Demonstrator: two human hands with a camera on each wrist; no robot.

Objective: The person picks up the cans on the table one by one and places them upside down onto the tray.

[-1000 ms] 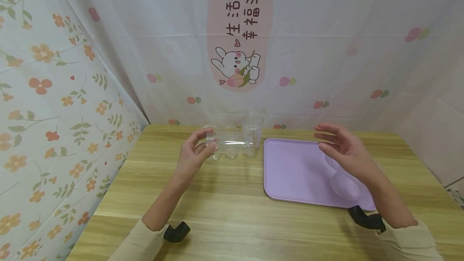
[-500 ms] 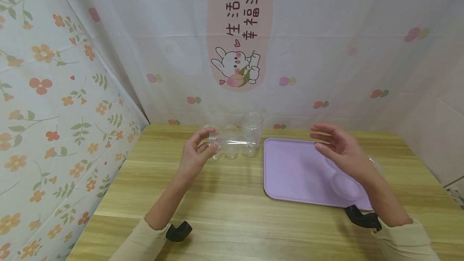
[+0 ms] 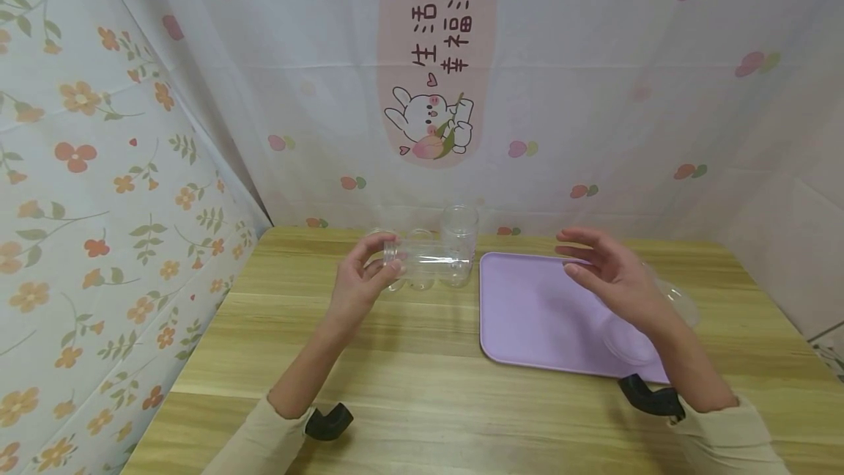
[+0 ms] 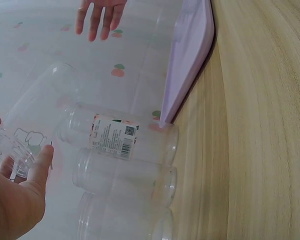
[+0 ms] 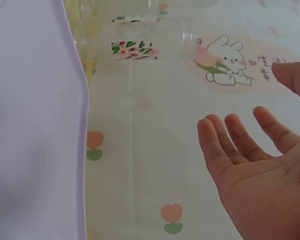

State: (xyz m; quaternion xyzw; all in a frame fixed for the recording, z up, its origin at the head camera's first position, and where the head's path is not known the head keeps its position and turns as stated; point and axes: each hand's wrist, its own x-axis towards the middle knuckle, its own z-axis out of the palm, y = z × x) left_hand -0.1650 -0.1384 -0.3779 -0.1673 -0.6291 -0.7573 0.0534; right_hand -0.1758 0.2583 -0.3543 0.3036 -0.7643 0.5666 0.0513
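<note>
My left hand (image 3: pixel 359 277) pinches a clear plastic jar (image 3: pixel 428 262) at its ribbed neck. The jar lies level in the air, its closed end pointing right. In the left wrist view the thumb and fingers stand on either side of the neck of this jar (image 4: pixel 40 100). Behind it several clear jars (image 3: pixel 460 220) stand upright in a row; one bears a printed label (image 4: pixel 112 136) with a barcode. My right hand (image 3: pixel 613 273) hovers with nothing in it over the purple tray (image 3: pixel 527 314), fingers apart and bent a little, palm facing left.
On the tray's right part sits a clear round piece (image 3: pixel 629 339), partly hidden by the right forearm. Another clear rounded piece (image 3: pixel 680 303) shows past the tray's right side. A patterned curtain (image 3: pixel 554 130) hangs at the back edge of the wooden table (image 3: pixel 422 409).
My right hand has drifted left over the tray, uncovering more of the clear piece at the right. My left hand has shifted slightly right with the jar.
</note>
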